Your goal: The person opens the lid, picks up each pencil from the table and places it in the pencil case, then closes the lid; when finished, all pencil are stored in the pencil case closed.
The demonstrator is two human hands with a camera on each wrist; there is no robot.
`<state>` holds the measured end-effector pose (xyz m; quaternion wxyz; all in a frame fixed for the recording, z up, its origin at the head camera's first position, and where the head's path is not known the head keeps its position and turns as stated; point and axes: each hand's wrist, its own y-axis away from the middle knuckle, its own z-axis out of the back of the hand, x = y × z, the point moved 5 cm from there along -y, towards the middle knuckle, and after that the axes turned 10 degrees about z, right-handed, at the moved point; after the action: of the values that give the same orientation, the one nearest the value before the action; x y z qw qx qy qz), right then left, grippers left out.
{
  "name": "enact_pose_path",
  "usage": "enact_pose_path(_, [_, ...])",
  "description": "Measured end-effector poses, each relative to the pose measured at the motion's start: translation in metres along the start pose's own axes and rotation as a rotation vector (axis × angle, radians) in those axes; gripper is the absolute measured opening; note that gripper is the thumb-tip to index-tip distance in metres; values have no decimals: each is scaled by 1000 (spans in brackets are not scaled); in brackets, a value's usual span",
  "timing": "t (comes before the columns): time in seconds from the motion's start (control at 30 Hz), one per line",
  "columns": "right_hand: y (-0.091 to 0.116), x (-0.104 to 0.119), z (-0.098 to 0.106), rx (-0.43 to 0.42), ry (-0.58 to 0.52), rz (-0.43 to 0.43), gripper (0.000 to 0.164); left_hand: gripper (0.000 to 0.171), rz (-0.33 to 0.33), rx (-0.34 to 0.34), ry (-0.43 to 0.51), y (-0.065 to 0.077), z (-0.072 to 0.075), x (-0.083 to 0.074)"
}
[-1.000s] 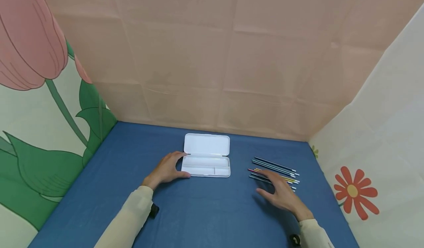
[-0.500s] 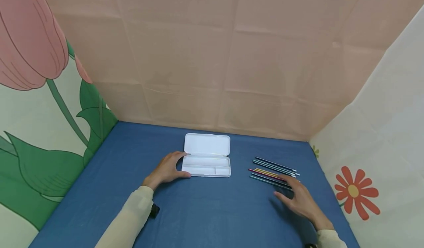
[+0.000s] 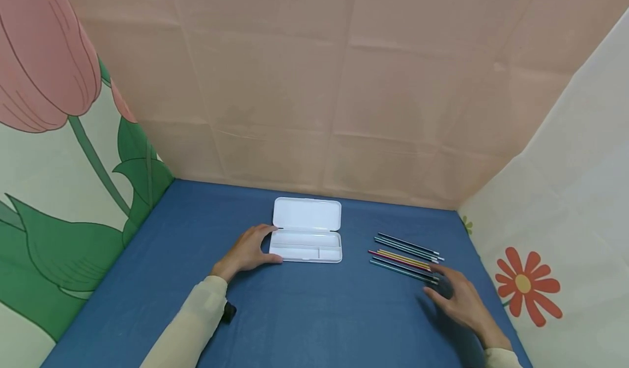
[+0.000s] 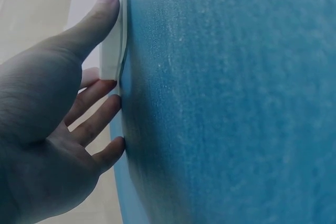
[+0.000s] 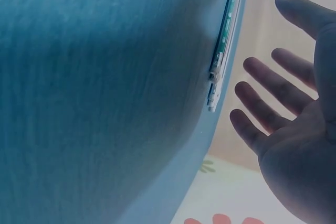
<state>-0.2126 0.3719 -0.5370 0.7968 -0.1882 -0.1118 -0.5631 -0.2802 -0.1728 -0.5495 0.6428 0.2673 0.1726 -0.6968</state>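
Note:
A white pencil case [image 3: 295, 238] lies with its lid [image 3: 307, 214] folded back, its long tray and smaller divided section bare. My left hand [image 3: 245, 250] holds its left end, thumb at the near corner and index finger by the hinge. In the left wrist view, the thumb lies along the case's edge [image 4: 110, 56] and other fingers spread toward the cloth. To the right, several pencils [image 3: 395, 257], dark green, red and yellow, lie in a loose fan. My right hand [image 3: 462, 300] hovers beside their white-tipped ends, fingers spread, holding nothing.
Blue cloth [image 3: 314, 313] covers the table. A beige curtain [image 3: 314, 95] hangs behind its far edge. A tulip-printed panel [image 3: 98, 237] borders the left side, and a white panel with a red flower [image 3: 523, 283] borders the right.
My right hand has moved right and toward me, from over the middle of the pencils to beyond their white-tipped ends. My left hand and the pencil case have stayed in place.

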Motion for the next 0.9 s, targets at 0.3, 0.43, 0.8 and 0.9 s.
enact_pose_path(0.3, [0,-7,-1,-37,-4,30,59,91,9,6,0,1,-1,0])
enact_pose_path(0.43, [-1,-6,-3,-41,-2,44,51,91,7,2,2,1,-1,0])
enact_pose_path(0.8, [-6,-5,-9,-23,2,83,44,93,13,6,4,0,-1,1])
enact_pose_path(0.9, [-8,-5,-12,-20,4,100,40,92,12,4,8,1,-1,1])
